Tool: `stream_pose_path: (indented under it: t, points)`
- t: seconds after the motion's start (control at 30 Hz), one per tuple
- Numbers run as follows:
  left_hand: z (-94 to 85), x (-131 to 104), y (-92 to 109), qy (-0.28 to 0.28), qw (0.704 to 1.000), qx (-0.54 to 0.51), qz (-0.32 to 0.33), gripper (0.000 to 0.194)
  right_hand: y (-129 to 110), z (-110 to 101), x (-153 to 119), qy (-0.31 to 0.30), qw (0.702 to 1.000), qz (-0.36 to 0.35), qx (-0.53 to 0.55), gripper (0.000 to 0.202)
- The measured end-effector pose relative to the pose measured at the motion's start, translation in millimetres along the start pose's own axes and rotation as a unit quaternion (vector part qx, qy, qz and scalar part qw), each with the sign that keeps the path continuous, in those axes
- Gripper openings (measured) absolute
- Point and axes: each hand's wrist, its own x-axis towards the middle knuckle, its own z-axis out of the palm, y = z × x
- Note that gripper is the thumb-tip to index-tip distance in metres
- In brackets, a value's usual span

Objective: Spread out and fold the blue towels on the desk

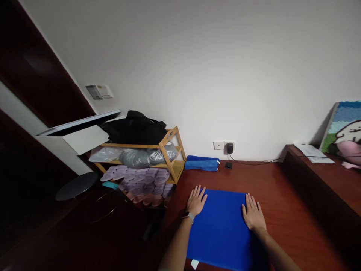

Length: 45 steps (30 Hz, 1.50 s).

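A plain pale wall (180,75) rises behind a reddish-brown wooden counter (279,203), with a socket plate (218,145) and a black plug adapter (230,148) low on it. Flat on the counter, in front of the person, lies a bright blue cloth (222,226), a white tag (194,264) sticking out at its near edge. The left hand (196,202) lies palm down over the cloth's far left corner, a watch on its wrist; the right hand (254,213) lies palm down at the far right corner. Both grips are open, fingers extended and slightly spread, pressed to the surface with nothing clasped. Against the wall, at the counter's far left, two folded blue cloths (202,163) lie together, near a small black square (228,165). To the left stands a wooden rack (172,154) with a black bag (135,130) on top and purple slippers (141,175) below. A fluffy picture panel (342,124) leans at the right.
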Motion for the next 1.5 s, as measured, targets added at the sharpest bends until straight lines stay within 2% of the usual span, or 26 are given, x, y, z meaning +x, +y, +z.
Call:
stream_pose_path:
  t: [0.1,0.33,0.47,0.53,0.6,0.7,0.77,0.83,0.87,0.93,1.0,1.07,1.13,1.23,1.33,1.4,1.5]
  points:
    - [3.8,-0.1,-10.0,0.004,1.000,-0.005,-0.003,0.062,-2.3,-4.9,2.1,-0.010,1.000,0.004,-0.014,0.072]
    - [13.6,-8.5,-6.6,0.021,1.000,-0.012,-0.004,0.062,1.0,-7.3,6.3,-0.007,1.000,-0.015,-0.001,0.071]
    - [4.2,-6.0,-10.5,0.013,1.000,-0.004,-0.007,0.063,2.6,-6.0,5.7,-0.001,1.000,-0.020,0.006,0.072]
    - [-5.3,0.2,-2.0,0.007,1.000,0.000,-0.002,0.064,1.7,-7.3,4.8,-0.001,1.000,-0.020,0.004,0.072]
    - [-13.6,8.1,22.1,0.027,0.999,-0.005,0.016,0.065,0.6,-8.7,4.2,0.000,1.000,-0.018,0.004,0.072]
    - [-13.2,16.1,87.5,0.073,0.994,-0.040,0.067,0.064,0.2,-9.1,3.6,0.004,1.000,-0.017,0.002,0.072]
    - [-1.4,15.8,137.6,0.056,0.988,-0.073,0.127,0.063,1.4,-8.0,3.2,0.001,1.000,-0.020,-0.002,0.072]
    - [15.8,11.3,178.1,0.030,0.980,-0.106,0.166,0.064,3.7,-5.9,2.8,-0.010,0.999,-0.032,-0.011,0.071]
    - [24.3,8.1,191.8,0.018,0.978,-0.119,0.170,0.064,4.9,-4.6,2.7,-0.014,0.999,-0.038,-0.018,0.070]
    - [36.9,1.5,204.1,-0.001,0.976,-0.134,0.174,0.063,6.8,-1.9,2.7,-0.016,0.998,-0.048,-0.029,0.070]
    - [41.4,-4.6,198.1,-0.014,0.974,-0.133,0.184,0.063,7.4,0.3,3.3,-0.012,0.998,-0.053,-0.031,0.070]
    - [38.9,-10.3,178.3,-0.021,0.974,-0.121,0.189,0.063,6.3,1.7,4.0,-0.006,0.999,-0.043,-0.021,0.070]
    - [32.6,-15.7,149.8,-0.012,0.982,-0.101,0.161,0.061,4.4,2.1,4.4,0.004,1.000,-0.027,-0.009,0.072]
    - [21.2,-20.7,101.6,0.017,0.994,-0.066,0.080,0.058,2.0,1.4,4.0,0.013,1.000,-0.015,-0.002,0.073]
    - [10.8,-18.1,62.2,0.010,0.999,-0.040,0.028,0.058,1.5,-0.2,3.5,0.010,1.000,-0.012,-0.013,0.073]
    - [6.5,-13.6,45.9,0.003,0.999,-0.031,0.020,0.058,1.8,-1.5,3.6,0.004,1.000,-0.013,-0.016,0.073]
    - [5.9,-8.3,36.1,0.013,0.999,-0.026,0.029,0.058,2.5,-2.5,4.1,0.001,1.000,-0.015,-0.014,0.073]
